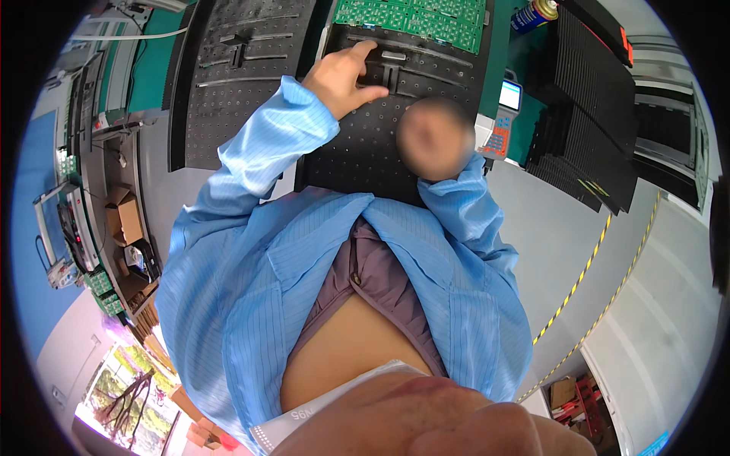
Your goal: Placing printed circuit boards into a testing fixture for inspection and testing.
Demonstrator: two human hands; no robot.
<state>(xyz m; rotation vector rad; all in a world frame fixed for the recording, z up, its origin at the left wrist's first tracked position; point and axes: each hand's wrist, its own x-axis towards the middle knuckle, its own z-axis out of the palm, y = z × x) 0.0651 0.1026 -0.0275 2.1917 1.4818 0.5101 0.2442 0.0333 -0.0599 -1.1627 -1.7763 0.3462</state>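
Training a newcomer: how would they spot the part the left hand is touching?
Find the black perforated plate below the green circuit boards. Near its top edge the left hand touches a black T-shaped clamp, the only one with a silvery piece on top.

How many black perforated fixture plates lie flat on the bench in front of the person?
2: one black perforated fixture plate at upper left, untouched; another in the middle, where the left hand touches its black bracket. The body may hide more.
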